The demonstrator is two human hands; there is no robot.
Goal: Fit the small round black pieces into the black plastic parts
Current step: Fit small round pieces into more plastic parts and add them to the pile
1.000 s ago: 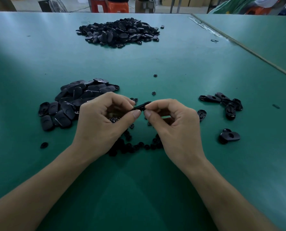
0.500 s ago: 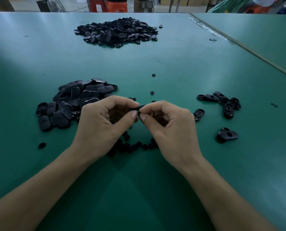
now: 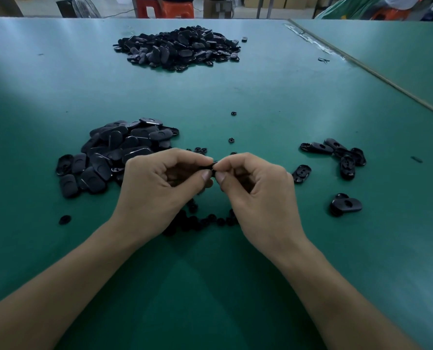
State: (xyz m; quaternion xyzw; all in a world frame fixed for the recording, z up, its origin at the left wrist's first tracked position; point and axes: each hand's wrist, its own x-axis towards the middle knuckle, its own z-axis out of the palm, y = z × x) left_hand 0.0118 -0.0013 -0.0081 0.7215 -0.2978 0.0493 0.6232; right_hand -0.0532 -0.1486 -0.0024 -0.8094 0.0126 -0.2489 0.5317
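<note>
Over the middle of the green table (image 3: 261,97), my left hand (image 3: 160,188) and my right hand (image 3: 256,188) meet fingertip to fingertip. Between them they pinch one black plastic part (image 3: 213,164); only a sliver of it shows. Whether a round piece sits in it is hidden by the fingers. A heap of oval black plastic parts (image 3: 114,152) lies just left of my left hand. Small round black pieces (image 3: 205,221) are scattered on the table under and between my wrists.
A larger heap of black parts (image 3: 180,48) sits at the far side. To the right lie a loose cluster of parts (image 3: 336,155), a single part (image 3: 301,173) and a stacked pair (image 3: 347,204). Stray round pieces (image 3: 232,140) dot the middle. A seam (image 3: 377,74) runs diagonally at right.
My hands have closed in on each other, so the black part that stuck out between them a second ago is now nearly covered by the fingertips.
</note>
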